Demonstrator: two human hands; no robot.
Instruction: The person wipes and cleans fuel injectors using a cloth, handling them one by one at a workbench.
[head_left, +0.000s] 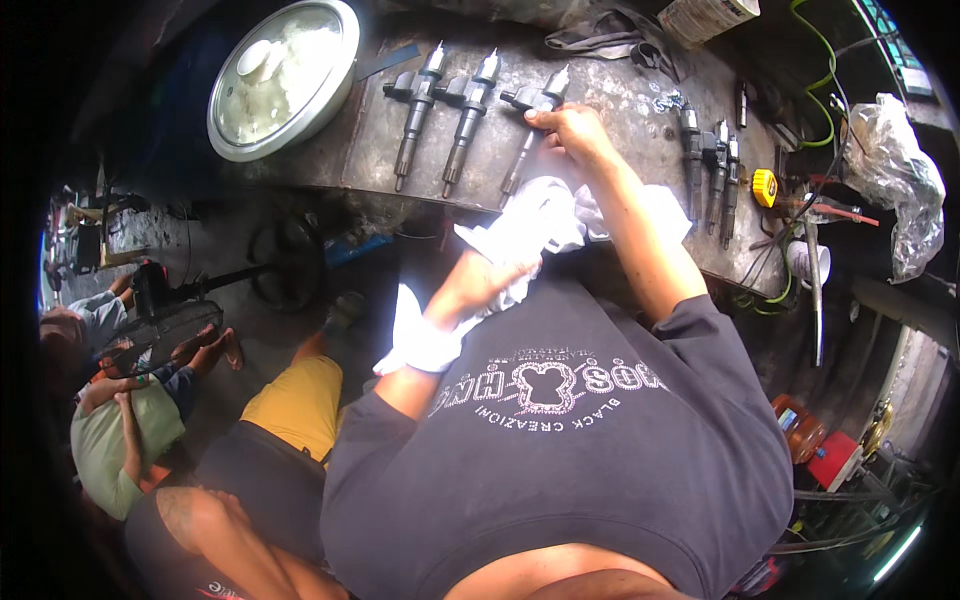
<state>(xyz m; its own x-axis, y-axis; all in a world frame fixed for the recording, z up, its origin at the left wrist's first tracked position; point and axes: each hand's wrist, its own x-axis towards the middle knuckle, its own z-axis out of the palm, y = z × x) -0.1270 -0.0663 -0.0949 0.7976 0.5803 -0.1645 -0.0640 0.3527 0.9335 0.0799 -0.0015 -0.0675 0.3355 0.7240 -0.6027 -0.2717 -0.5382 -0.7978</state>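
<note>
At upper centre of the frame, one injector (523, 155) is held near its top between the thumb and fingers of the right hand (577, 131), which are closed narrowly on it, while a white cloth (545, 215) is gripped bunched by the left hand (487, 284) below. Two injectors (468, 126) are laid to its left on the bench (625, 95) and three more (717, 172) at upper right, near a yellow tape measure (765, 187); part of the bench is hidden by the right forearm (640, 215). Pale lettering is printed on the dark shirt (570, 470) at lower centre.
</note>
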